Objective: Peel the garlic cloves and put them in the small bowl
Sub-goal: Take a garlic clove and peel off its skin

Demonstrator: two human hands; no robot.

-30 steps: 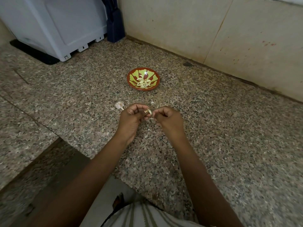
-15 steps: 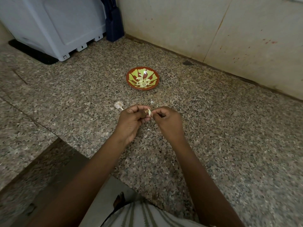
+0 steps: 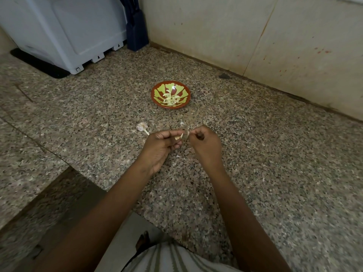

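Fingers [image 3: 177, 144] on a small, slim, pale garlic clove [image 3: 181, 136].

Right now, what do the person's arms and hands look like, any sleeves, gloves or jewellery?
The left hand and right hand are bare: no gloves, watch or bracelets show. Both forearms are uncovered, with no sleeves in view. At the bottom edge, a pale garment with olive stripes shows.

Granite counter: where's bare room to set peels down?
Right of the right hand, out to the wall: bare. Also left of the small bowl, before the white appliance. Crowded: garlic stalk and skin scraps near the left hand.
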